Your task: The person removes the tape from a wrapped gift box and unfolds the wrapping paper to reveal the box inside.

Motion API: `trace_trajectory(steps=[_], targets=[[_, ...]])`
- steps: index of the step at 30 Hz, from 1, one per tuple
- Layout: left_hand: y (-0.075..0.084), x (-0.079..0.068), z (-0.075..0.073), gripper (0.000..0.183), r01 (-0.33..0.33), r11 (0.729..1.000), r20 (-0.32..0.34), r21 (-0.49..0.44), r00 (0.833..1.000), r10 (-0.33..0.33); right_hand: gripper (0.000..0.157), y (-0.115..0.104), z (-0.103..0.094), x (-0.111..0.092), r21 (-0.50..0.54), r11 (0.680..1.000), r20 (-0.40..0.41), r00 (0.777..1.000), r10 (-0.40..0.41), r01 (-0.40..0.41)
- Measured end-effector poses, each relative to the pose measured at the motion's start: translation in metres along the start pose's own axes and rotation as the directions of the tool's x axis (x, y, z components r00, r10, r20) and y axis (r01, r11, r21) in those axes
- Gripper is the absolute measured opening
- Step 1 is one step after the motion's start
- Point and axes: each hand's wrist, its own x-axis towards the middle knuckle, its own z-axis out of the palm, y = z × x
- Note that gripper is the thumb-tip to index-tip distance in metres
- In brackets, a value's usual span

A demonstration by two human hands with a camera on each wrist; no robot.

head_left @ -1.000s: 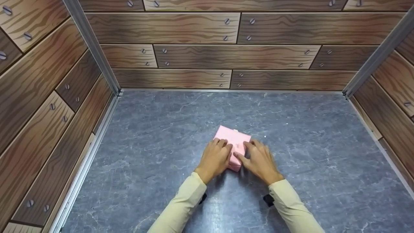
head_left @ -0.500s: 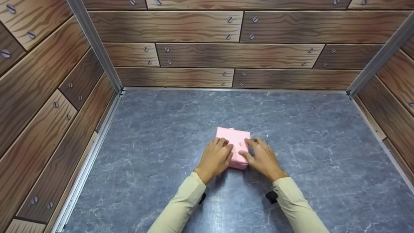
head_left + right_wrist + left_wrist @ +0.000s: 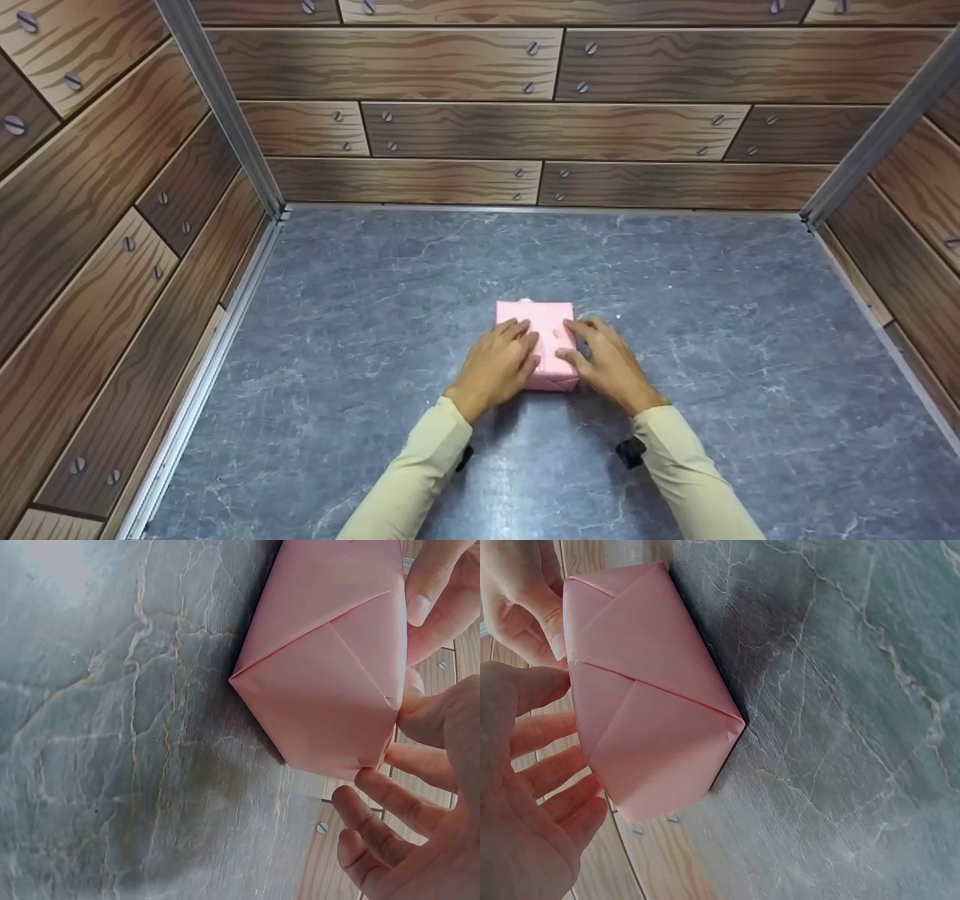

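Note:
A small pink paper-wrapped box point(image 3: 550, 360) lies on the grey marbled surface, its near edge almost square to the person. Folded paper flaps cross its near end, seen as the pink box point(image 3: 652, 682) in the left wrist view. My left hand point(image 3: 493, 364) rests fingertips on the box's left top edge, thumb towards the near side. On the right edge, my right hand point(image 3: 609, 364) touches the top with thumb and index finger; its other fingers, loosely bent in the right wrist view, lie by the side of the box point(image 3: 330, 675). The box's underside is hidden.
Wood-print walls point(image 3: 450, 127) enclose the grey surface point(image 3: 360, 300) at the back and both sides. A metal rail point(image 3: 202, 375) runs along the left edge. Tiny white specks point(image 3: 618, 316) lie right of the box.
The pink box has turned counterclockwise between my hands, from slanted to nearly square. My right hand has shifted slightly to the right; the left has stayed almost in place.

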Motion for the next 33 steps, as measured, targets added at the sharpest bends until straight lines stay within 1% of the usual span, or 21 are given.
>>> trace_trajectory(steps=[2,4,11,16,20,25,29,33], targets=[[0.0,0.0,0.0,0.036,0.006,1.0,0.022,-0.015,1.0,-0.006,0.047,0.001,0.0,0.001,0.012,1.0,0.01,1.0,-0.001,0.001],[0.0,0.001,0.001,0.036,0.005,1.0,0.029,-0.024,1.0,-0.004,0.047,0.002,0.0,0.002,0.024,1.0,0.017,1.0,-0.005,0.004],[-0.001,0.001,0.001,0.037,-0.012,0.999,0.027,-0.05,1.0,0.014,0.048,0.004,-0.001,0.004,0.06,0.998,0.036,0.999,-0.019,0.017],[-0.001,0.002,0.0,0.036,-0.002,0.997,0.034,-0.076,0.999,0.005,0.049,0.001,-0.002,0.004,0.042,0.999,0.045,0.999,-0.005,0.003],[-0.001,0.002,0.0,0.037,0.012,0.996,0.05,-0.092,0.999,-0.007,0.042,-0.006,-0.002,0.005,-0.008,1.0,0.004,1.0,-0.005,0.005],[-0.001,0.001,0.001,0.037,0.026,0.995,0.058,-0.096,0.998,-0.02,0.027,-0.015,0.002,0.009,-0.067,0.998,-0.056,0.998,-0.005,0.001],[0.0,0.002,0.001,0.037,0.033,0.995,0.065,-0.099,0.998,-0.026,0.02,-0.019,0.007,0.012,-0.111,0.993,-0.104,0.994,0.038,-0.049],[0.002,0.003,0.001,0.037,0.04,0.994,0.066,-0.099,0.997,-0.034,0.018,-0.023,0.01,0.013,-0.131,0.985,-0.148,0.985,0.09,-0.11]])
